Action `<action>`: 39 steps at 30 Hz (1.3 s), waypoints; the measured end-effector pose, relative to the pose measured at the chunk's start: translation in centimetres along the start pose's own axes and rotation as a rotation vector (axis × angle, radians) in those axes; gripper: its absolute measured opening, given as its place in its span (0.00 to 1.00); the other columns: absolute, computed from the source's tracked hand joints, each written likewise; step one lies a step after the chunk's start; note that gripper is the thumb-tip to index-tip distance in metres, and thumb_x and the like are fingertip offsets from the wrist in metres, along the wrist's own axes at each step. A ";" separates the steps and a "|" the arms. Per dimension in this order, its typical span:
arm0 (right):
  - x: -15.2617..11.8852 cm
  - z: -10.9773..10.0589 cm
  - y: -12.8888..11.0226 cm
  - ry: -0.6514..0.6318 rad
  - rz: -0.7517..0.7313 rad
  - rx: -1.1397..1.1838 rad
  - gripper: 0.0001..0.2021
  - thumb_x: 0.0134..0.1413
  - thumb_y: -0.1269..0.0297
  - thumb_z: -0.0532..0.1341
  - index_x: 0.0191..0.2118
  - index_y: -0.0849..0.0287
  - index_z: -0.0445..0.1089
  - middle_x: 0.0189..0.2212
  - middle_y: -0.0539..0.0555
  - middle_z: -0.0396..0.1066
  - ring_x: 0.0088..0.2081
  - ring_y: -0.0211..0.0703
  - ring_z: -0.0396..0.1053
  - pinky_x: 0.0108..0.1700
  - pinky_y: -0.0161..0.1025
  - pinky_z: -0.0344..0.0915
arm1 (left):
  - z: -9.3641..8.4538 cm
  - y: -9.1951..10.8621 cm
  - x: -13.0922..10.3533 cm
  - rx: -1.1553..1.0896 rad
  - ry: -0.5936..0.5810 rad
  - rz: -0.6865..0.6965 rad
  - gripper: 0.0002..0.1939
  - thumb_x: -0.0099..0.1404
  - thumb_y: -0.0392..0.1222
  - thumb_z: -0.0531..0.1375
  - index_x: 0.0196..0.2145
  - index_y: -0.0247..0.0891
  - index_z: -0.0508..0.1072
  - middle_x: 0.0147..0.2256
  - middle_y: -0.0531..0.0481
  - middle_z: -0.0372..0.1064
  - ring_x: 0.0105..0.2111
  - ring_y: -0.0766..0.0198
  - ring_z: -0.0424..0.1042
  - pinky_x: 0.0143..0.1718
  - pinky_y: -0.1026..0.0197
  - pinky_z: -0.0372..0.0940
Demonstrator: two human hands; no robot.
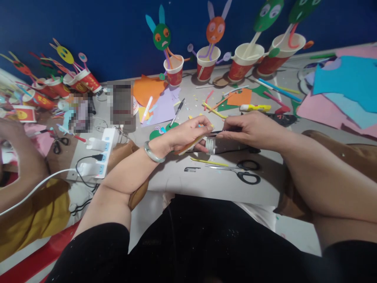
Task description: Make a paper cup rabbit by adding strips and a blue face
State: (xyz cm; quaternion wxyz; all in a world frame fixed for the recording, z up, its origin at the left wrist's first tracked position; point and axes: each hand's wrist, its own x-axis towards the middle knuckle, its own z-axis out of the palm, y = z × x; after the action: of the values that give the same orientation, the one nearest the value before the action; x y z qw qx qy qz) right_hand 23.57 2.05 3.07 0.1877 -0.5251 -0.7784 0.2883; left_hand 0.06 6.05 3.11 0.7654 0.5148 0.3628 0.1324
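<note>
Beyond the scissors [235, 169], the left hand [188, 134] grips a flat piece [191, 146]; the right hand [253, 129] pinches a slim dark item [217, 132].

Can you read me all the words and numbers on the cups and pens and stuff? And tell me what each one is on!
I can't read a single word or number here. These have marks, but I can't make them out:
Red-and-white cups: gold marks, too small and blurred.
Yellow-and-white marker: its side is too blurred.
Black shirt: faint marks, too dim.
Pixelated patch: nothing readable in it.
</note>
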 end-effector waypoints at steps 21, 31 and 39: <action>0.2 0.1 -1.1 -0.021 0.042 -0.006 0.34 0.59 0.25 0.59 0.22 0.53 0.64 0.16 0.48 0.58 0.25 0.41 0.56 0.32 0.42 0.50 | 0.3 -0.4 0.3 0.006 -0.019 -0.012 0.14 0.75 0.49 0.64 0.39 0.39 0.64 0.31 0.59 0.59 0.27 0.74 0.68 0.35 0.63 0.78; 0.3 -1.5 0.8 0.020 0.159 0.113 0.34 0.46 0.24 0.69 0.24 0.53 0.64 0.21 0.50 0.61 0.27 0.41 0.55 0.32 0.44 0.50 | -0.2 0.0 0.3 -0.057 -0.004 -0.020 0.09 0.77 0.44 0.61 0.41 0.39 0.63 0.38 0.50 0.73 0.29 0.71 0.73 0.36 0.61 0.79; 0.3 0.5 -0.8 0.154 0.044 0.358 0.34 0.41 0.32 0.77 0.23 0.54 0.60 0.20 0.44 0.55 0.25 0.34 0.50 0.27 0.42 0.48 | 0.0 0.5 0.2 -0.059 0.018 -0.041 0.09 0.78 0.42 0.58 0.40 0.40 0.61 0.33 0.54 0.70 0.25 0.74 0.70 0.34 0.62 0.78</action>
State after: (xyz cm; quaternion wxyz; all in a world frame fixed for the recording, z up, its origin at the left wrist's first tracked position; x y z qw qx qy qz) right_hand 22.61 1.97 3.22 0.3307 -0.5207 -0.6865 0.3850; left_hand 0.27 6.36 3.52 0.7795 0.4833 0.3762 0.1317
